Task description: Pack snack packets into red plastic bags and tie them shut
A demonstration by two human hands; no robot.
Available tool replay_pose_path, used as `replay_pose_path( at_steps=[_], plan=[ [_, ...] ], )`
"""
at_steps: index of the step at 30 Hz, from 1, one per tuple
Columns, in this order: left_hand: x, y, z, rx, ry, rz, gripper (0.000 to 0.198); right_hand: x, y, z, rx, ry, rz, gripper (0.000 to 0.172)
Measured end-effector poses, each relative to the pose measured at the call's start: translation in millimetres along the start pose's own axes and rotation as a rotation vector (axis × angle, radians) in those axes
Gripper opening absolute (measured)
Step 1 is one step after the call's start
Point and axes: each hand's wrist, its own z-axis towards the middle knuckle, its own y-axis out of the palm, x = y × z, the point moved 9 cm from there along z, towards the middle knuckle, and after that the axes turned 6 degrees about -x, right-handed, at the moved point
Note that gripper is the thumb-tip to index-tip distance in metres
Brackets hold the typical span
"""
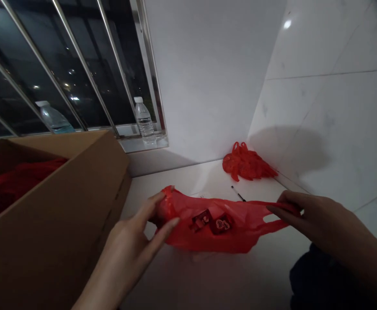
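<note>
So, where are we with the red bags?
Done: red material lies in the cardboard box. In hand: a red plastic bag with small red packets inside, its handle pinched by the right hand, the left hand at its other end. Remaining: a bunched pile of red bags in the corner.

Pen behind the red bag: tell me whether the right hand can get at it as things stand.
Probably yes. The right hand is near the pen, and nothing covers it; only the red bag's stretched handle lies just in front. That hand would likely need to release it first.
</note>
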Motion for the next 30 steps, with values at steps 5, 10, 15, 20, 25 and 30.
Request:
replay_pose_path(
  at_steps=[5,10,15,20,25,30],
  plan=[
    [-15.4,-36.2,-4.3,0.455,-0.093,-0.333,0.015,-25.7,-27.3,14.8,0.036,-0.272,0.748,0.032],
    [-32.7,-32.6,-6.0,0.618,-0.204,-0.964,0.016,-54.6,-4.8,51.9,0.084,-0.393,1.712,0.019],
    [-35.8,-20.7,-0.5,0.554,-0.251,-1.155,0.043,-81.4,20.1,63.4,0.049,-0.37,1.916,0.015],
    [-16.8,-12.3,4.9,0.413,-0.203,-1.119,0.069,-109.2,19.5,50.1,0.072,-0.482,1.85,0.038],
    [-12.7,10.1,17.0,0.309,-0.116,-1.177,0.057,-149.0,34.7,39.9,-0.039,-0.574,1.685,0.076],
    [-18.9,59.5,25.0,0.025,-0.127,-1.219,0.06,-182.0,58.3,35.1,-0.193,-0.589,1.408,0.088]
  ],
)
